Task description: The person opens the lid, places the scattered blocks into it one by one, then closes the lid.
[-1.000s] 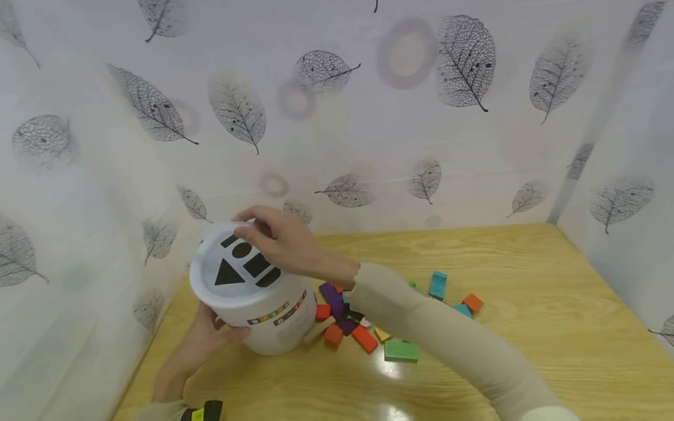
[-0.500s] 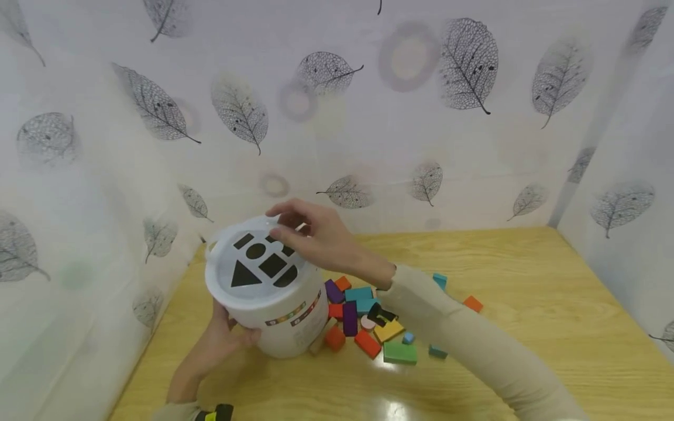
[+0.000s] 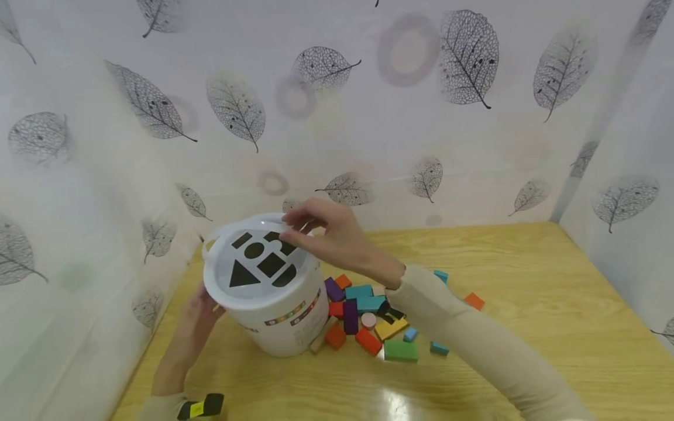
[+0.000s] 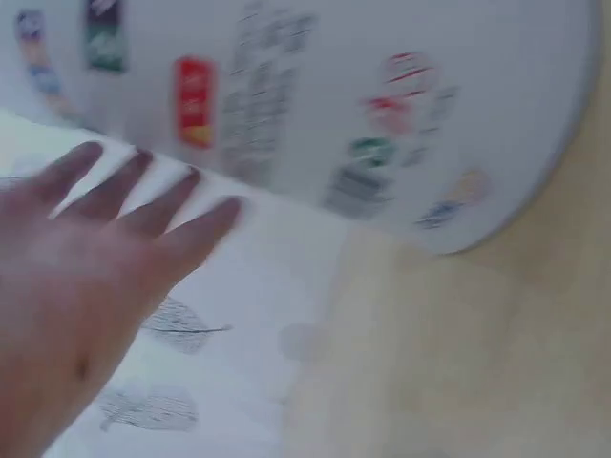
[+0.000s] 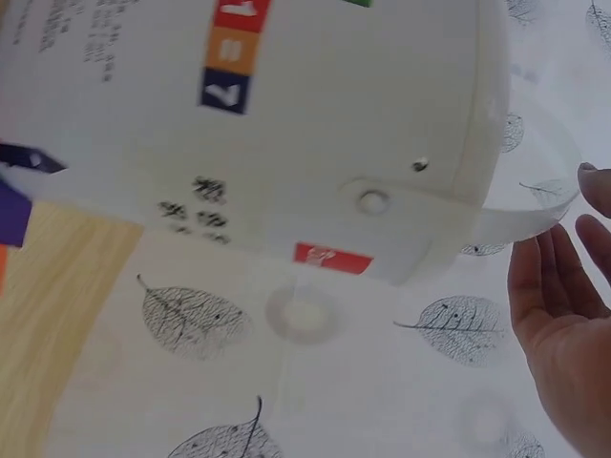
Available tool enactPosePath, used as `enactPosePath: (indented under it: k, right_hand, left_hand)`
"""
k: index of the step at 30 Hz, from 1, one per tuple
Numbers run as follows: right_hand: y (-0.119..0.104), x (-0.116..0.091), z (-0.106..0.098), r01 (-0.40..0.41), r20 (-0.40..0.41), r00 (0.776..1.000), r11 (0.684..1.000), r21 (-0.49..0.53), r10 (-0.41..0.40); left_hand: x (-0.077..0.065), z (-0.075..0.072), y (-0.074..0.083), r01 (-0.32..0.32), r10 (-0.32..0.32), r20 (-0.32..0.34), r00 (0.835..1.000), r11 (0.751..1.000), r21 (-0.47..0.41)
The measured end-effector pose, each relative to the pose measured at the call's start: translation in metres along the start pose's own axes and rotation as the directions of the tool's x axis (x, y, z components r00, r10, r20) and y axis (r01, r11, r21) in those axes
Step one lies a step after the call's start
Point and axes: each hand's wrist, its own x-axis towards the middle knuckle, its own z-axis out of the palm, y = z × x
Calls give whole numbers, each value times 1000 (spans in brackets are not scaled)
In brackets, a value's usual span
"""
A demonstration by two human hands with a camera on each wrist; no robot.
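Observation:
A white bucket (image 3: 286,330) with printed sides stands upright at the left of the table, its lid (image 3: 218,275) cut with several dark shaped holes, among them a triangle and a circle. My right hand (image 3: 337,237) is over the lid's right edge, thumb and fingers apart. In the right wrist view, the fingertips of that hand are right at the bucket's white strap handle (image 5: 520,224). Beside the bucket's left wall is my left hand (image 3: 199,313); the left wrist view shows its fingers (image 4: 196,234) spread and straight, tips close to the wall.
Several coloured wooden blocks lie in a pile right of the bucket, including a green block (image 3: 401,351), a purple block (image 3: 350,317) and a yellow block (image 3: 391,328). An orange block (image 3: 474,301) lies farther right. A leaf-printed sheet (image 3: 379,134) surrounds the table (image 3: 553,327).
The bucket has shifted slightly right, and my right hand has moved right across the lid to its edge. My left hand's thumb has come off the bucket's front wall.

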Motion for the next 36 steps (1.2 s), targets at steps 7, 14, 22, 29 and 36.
enactPosePath:
  k: [7, 14, 22, 29, 36]
  right_hand:
    - [21, -42, -8, -98, -68, 993, 994, -41, 95]
    - [35, -83, 4, -316, -46, 948, 949, 21, 316]
    - [39, -88, 18, -273, -70, 959, 962, 15, 274]
    - [37, -84, 21, -315, -99, 943, 948, 41, 317]
    - [37, -79, 22, -433, -100, 889, 890, 140, 448]
  left_hand:
    - [29, -19, 21, 21, -16, -249, 968, 1000, 16]
    - [30, -16, 15, 114, -85, -242, 967, 988, 106]
    - [32, -13, 10, 163, -103, -336, 936, 974, 155]
    - [34, -13, 8, 190, -86, -372, 924, 949, 251]
    - [42, -11, 11, 258, -167, -410, 897, 950, 177]
